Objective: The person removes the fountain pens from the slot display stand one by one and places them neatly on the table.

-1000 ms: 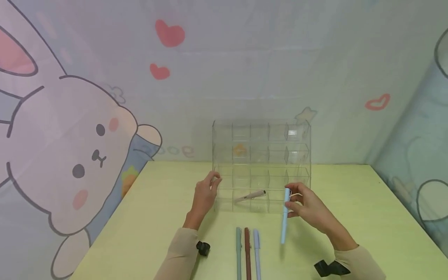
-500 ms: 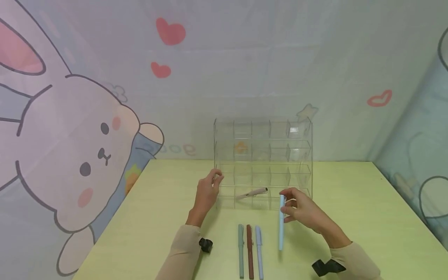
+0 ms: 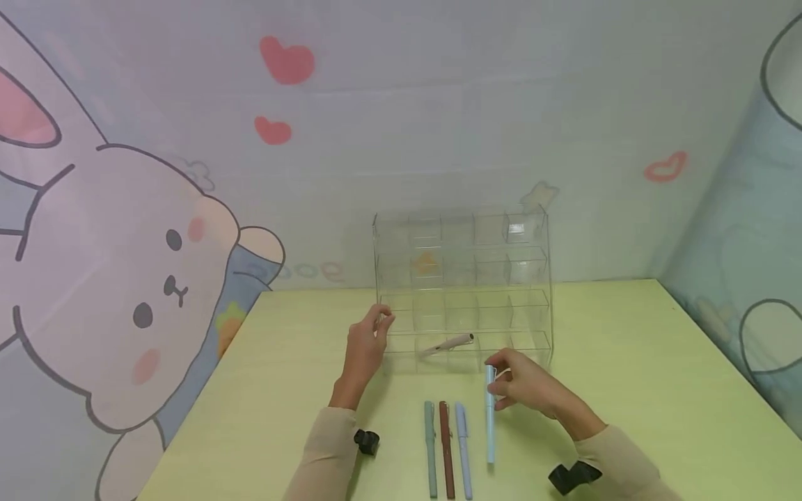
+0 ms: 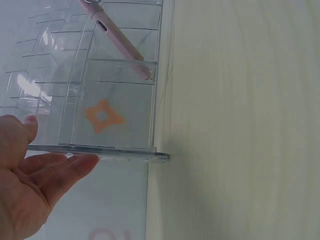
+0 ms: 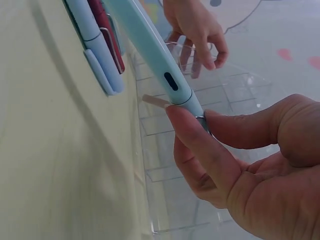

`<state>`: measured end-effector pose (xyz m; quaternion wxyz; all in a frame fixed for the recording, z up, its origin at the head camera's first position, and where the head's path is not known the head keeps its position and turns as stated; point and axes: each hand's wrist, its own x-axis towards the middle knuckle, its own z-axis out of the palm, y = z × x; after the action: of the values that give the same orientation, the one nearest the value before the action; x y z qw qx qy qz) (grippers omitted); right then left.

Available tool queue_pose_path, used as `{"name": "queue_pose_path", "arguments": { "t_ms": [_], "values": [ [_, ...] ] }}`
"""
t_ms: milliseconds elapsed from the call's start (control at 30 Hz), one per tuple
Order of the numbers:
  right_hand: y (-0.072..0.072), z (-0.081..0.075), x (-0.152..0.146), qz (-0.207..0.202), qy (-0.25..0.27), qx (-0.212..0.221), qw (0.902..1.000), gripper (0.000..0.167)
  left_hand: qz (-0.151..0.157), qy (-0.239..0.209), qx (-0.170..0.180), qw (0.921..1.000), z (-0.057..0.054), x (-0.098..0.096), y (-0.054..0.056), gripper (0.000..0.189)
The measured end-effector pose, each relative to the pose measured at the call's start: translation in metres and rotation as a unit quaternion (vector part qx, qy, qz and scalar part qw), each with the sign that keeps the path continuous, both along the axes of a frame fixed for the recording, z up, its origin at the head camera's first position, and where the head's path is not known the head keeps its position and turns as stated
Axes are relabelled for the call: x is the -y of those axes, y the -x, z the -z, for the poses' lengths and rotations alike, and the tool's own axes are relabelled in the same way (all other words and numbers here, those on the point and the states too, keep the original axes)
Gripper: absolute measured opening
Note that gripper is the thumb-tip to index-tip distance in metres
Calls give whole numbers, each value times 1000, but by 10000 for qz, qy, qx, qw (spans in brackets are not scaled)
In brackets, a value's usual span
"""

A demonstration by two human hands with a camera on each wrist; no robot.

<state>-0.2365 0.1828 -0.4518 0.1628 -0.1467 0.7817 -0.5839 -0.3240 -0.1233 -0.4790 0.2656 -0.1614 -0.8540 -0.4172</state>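
My right hand [image 3: 526, 386] pinches a light blue pen [image 3: 491, 424] near its top end, between thumb and fingers. The pen hangs almost upright over the yellow table, right of the row of pens. With thumb and fingers on either side, my left hand [image 3: 366, 348] holds the left side panel of a clear acrylic pen rack [image 3: 461, 316]. A pale pink pen [image 4: 117, 40] leans slantwise in the rack's lowest tier. On the table in front lie a green pen [image 3: 430, 445], a dark red pen [image 3: 446, 445] and a lavender pen [image 3: 463, 445], side by side.
The rack stands at the back of the yellow table [image 3: 626, 362], close to a cloth backdrop [image 3: 464, 125] printed with a rabbit and hearts. Dividers split its tiers into small compartments. Each wrist wears a black camera mount [image 3: 367, 441].
My right hand has moved left and toward me with the light blue pen, nearing the lavender pen. My left hand stays on the rack's side. The head view shifts slightly.
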Motion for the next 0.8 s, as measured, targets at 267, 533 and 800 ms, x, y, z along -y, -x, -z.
{"name": "queue_pose_path", "arguments": {
  "t_ms": [267, 533, 800],
  "values": [
    [2, 8, 9, -76, 2, 261, 9996, 51, 62, 55, 155, 9998, -3, 4, -2, 14],
    [-1, 14, 15, -189, -117, 344, 9992, 47, 36, -13, 0, 10000, -3, 5, -4, 13],
    [-5, 19, 23, -189, -230, 398, 9988, 44, 101, -20, 63, 9999, -2, 5, -3, 17]
  ]
}}
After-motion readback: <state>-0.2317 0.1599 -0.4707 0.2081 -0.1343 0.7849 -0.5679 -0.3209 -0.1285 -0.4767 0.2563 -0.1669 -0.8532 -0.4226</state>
